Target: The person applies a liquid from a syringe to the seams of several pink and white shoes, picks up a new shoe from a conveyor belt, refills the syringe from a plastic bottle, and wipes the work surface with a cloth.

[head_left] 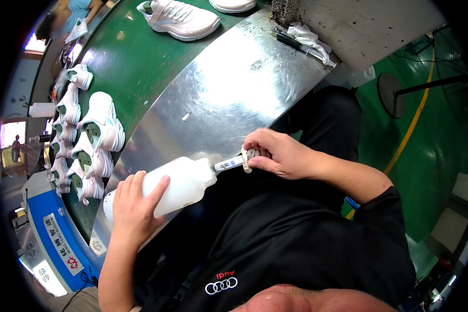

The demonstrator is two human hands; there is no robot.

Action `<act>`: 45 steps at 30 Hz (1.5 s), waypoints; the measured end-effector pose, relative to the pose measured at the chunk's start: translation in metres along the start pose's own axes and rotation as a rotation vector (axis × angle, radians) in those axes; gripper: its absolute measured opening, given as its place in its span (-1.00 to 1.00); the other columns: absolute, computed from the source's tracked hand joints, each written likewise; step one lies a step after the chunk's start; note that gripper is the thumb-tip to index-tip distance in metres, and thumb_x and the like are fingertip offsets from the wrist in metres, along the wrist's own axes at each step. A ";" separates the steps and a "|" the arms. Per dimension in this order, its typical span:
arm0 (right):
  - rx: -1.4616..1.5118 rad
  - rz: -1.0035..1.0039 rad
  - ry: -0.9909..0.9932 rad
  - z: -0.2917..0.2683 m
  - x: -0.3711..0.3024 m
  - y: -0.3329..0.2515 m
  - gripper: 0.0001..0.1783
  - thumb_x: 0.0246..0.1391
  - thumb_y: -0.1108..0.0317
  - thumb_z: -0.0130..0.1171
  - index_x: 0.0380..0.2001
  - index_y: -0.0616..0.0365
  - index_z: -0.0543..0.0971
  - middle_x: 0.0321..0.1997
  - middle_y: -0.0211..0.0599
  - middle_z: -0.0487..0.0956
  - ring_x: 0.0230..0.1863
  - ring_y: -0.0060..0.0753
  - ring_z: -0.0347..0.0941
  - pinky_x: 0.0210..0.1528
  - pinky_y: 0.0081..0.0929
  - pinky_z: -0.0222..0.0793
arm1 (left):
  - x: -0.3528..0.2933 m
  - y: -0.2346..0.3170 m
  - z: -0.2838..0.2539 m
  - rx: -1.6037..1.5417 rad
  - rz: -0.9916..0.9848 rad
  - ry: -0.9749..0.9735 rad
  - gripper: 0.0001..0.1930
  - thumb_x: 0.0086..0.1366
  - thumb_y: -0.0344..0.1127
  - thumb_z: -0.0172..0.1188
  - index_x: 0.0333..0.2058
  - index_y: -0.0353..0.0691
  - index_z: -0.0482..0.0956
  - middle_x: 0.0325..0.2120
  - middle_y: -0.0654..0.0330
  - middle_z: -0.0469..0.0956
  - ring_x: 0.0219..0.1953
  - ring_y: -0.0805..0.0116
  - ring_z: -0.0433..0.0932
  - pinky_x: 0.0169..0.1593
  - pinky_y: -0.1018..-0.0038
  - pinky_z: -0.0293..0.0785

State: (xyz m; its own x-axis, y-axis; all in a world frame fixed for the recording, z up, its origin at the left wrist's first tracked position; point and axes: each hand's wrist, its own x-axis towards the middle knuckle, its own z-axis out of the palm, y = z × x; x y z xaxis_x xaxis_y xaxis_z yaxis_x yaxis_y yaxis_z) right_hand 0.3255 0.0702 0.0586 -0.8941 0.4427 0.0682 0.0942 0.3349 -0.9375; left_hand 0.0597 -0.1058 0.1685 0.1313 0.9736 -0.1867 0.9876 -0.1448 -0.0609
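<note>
My left hand [133, 208] is wrapped round a white plastic bottle [179, 182], which lies tilted on its side above my lap with its neck to the right. A narrow pale stem [228, 165] with bluish marks runs from the bottle's mouth toward my right hand [278, 153]. The fingers of that hand are closed on a whitish, crusted cap [245, 159] at the stem's outer end. Whether the stem's far end is inside the bottle is hidden.
A metal-topped bench edge [208, 88] curves in front of me beside a green belt [135, 57]. Several pale shoes [101, 122] stand at left; another shoe [182, 21] is at the far side. A black pen-like tool [296, 44] lies by crumpled white material [313, 37].
</note>
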 end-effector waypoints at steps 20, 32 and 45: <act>0.791 0.225 -0.147 0.021 -0.007 0.035 -0.85 -0.02 0.53 0.16 -0.46 0.13 0.37 -0.47 -0.55 0.39 -0.42 -0.79 0.29 -0.37 -0.75 0.20 | 0.017 0.010 -0.021 0.179 0.112 -0.083 -0.11 -0.48 -0.47 0.35 0.04 0.06 0.38 -0.07 -0.07 0.33 -0.08 -0.03 0.37 -0.04 0.20 0.31; 0.868 0.327 -0.137 0.026 -0.011 0.039 -0.84 -0.03 0.55 0.20 -0.45 0.16 0.40 -0.37 -0.39 0.50 -0.40 -0.68 0.42 -0.39 -0.72 0.34 | 0.015 0.006 -0.021 0.247 0.124 -0.060 -0.04 -0.51 -0.47 0.38 0.07 0.26 0.37 -0.09 0.01 0.35 -0.08 0.05 0.37 -0.03 0.22 0.30; 0.827 0.382 -0.037 0.044 -0.014 0.054 -0.67 -0.06 0.44 0.29 -0.60 0.06 0.28 -0.58 -0.57 0.38 -0.51 -0.80 0.25 -0.47 -0.76 0.14 | 0.015 0.008 -0.026 0.313 0.158 -0.064 -0.23 -0.24 -0.43 0.27 0.05 0.33 0.38 -0.13 0.00 0.38 -0.10 0.04 0.39 -0.02 0.17 0.32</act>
State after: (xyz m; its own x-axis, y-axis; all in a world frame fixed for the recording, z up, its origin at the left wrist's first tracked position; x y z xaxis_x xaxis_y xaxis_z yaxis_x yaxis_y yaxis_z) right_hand 0.3237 0.0455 -0.0079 -0.8816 0.3687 -0.2946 0.0555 -0.5389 -0.8406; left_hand 0.0719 -0.0876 0.1908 0.2645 0.9235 -0.2779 0.8800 -0.3490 -0.3222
